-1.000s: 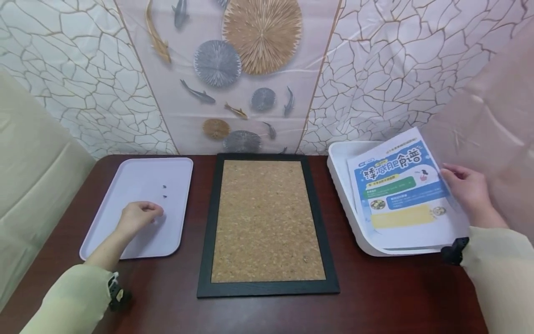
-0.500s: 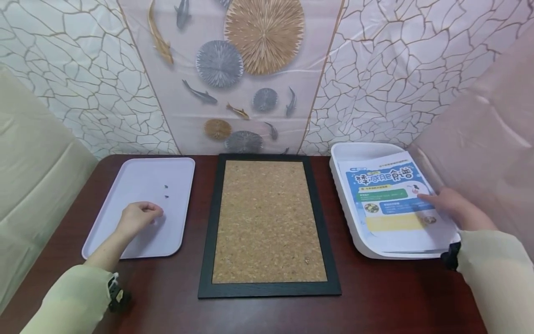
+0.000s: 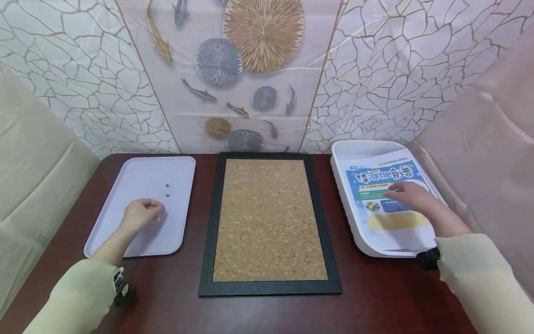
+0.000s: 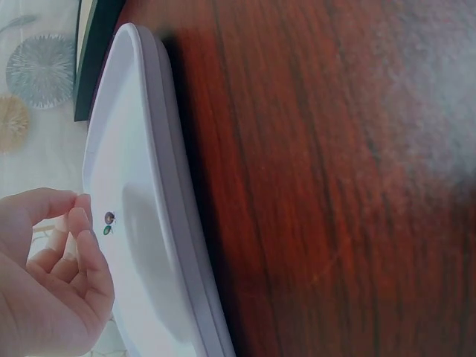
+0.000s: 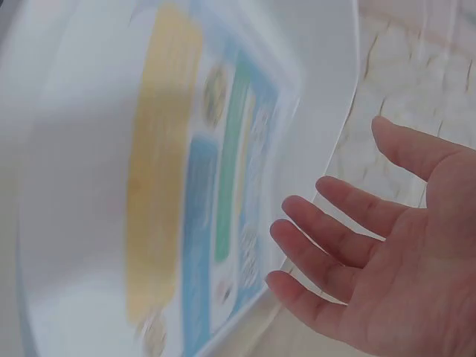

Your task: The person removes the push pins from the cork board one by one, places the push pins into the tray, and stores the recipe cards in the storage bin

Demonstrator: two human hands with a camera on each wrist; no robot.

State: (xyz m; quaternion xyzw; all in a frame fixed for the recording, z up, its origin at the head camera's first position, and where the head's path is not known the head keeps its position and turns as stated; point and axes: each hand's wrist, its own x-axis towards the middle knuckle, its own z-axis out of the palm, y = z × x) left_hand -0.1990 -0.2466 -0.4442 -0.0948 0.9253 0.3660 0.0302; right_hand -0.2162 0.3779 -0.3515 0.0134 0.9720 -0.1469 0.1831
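Observation:
My left hand (image 3: 142, 216) hovers over the pale tray (image 3: 125, 185). In the left wrist view its fingers are curled, with the thumb and forefinger tips together. Whether something tiny is between them is hidden. Past the fingertips lie two very small dark things on the tray, one brownish (image 4: 109, 217) and one green (image 4: 108, 230). My right hand (image 3: 410, 197) is over the printed sheet (image 3: 392, 222) in the white bin (image 3: 350, 222). Its fingers are spread and relaxed in the right wrist view, apart from the paper and holding nothing.
A black-framed corkboard (image 3: 267, 218) lies flat between tray and bin. A small shiny speck (image 3: 307, 260) sits near its lower right corner. The dark wooden table (image 3: 267, 315) shows in front. A patterned backdrop (image 3: 258, 83) stands behind.
The sheet's lifted right edge has gone down into the bin. My right hand has let go of it and moved left over it. My left hand stays almost still.

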